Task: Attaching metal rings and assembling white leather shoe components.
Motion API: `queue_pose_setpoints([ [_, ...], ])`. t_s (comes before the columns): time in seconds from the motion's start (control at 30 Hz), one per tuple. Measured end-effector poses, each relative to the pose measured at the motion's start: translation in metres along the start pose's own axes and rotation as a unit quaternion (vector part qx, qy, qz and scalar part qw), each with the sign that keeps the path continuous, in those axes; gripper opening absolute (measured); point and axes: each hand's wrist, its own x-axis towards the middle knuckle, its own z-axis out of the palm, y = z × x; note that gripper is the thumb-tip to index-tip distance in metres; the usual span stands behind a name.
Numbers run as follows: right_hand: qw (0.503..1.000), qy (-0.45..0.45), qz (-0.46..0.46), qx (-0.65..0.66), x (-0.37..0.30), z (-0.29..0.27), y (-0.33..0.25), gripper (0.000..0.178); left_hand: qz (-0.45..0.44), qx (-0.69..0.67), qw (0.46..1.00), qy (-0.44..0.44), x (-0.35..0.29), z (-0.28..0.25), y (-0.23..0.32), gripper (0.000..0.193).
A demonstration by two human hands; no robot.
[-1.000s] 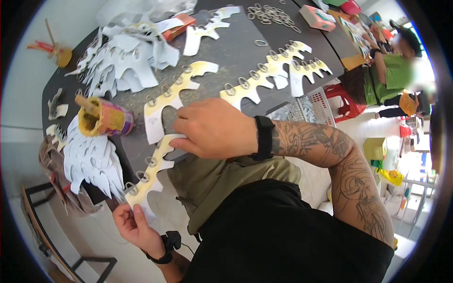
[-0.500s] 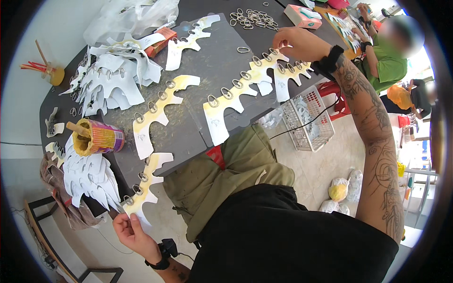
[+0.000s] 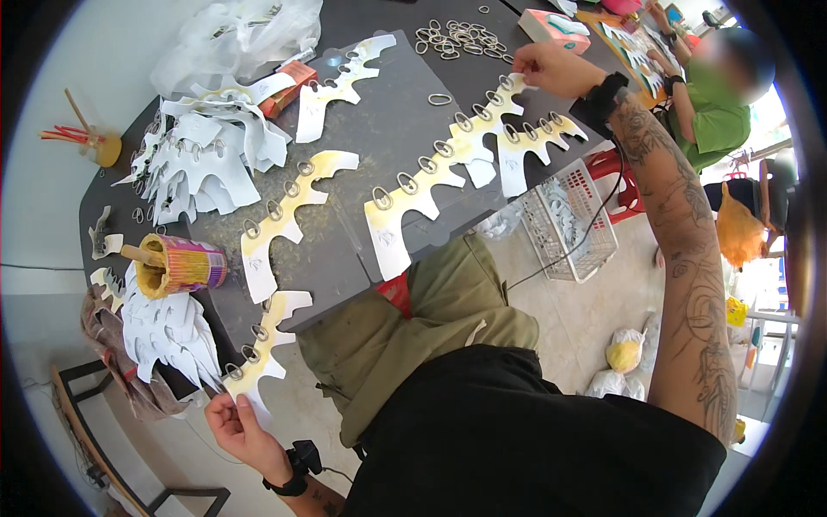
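My left hand [image 3: 245, 435] pinches the lower end of a scalloped white strip [image 3: 274, 336] between thumb and fingers. Yellow glue and several oval metal rings line its edge. At the far side, my right hand [image 3: 560, 71] is closed by the tip of another such strip [image 3: 508, 108] that lies on the table with rings along it. What its fingertips grip, if anything, is hidden. More ringed strips lie between the hands, among them a long one [image 3: 392, 237], a middle one [image 3: 280, 220] and a far one [image 3: 336, 90]. One loose ring [image 3: 439, 99] rests apart.
A glue tin [image 3: 194, 265] with a stick stands at left, beside stacked white pieces [image 3: 168, 332]. Behind are a larger heap [image 3: 211, 146], a plastic bag [image 3: 237, 47] and loose rings [image 3: 461, 39]. A white basket [image 3: 568, 224] stands beyond the table edge; a person in green [image 3: 724, 95] works nearby.
My right hand has lifted slightly away from the strip's last ring toward its tip; that ring is now uncovered. The left hand keeps its pinch. The whole view has shifted a little.
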Motion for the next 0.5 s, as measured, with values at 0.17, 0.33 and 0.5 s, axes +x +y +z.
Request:
queue_pose_setpoints([
  [0.17,0.996,0.0,-0.06,0.07,0.01,-0.066,-0.055,0.014,-0.008,-0.003,1.0,-0.006,-0.001,-0.001,0.001,0.009],
  [0.33,0.965,0.005,-0.066,0.253,0.021,-0.119,-0.104,0.016,-0.01,-0.015,1.0,-0.01,0.004,0.004,0.001,0.009],
  [0.5,0.909,0.078,-0.053,0.405,0.046,-0.097,-0.097,0.016,-0.015,0.016,1.0,0.015,-0.002,-0.001,0.005,0.009],
])
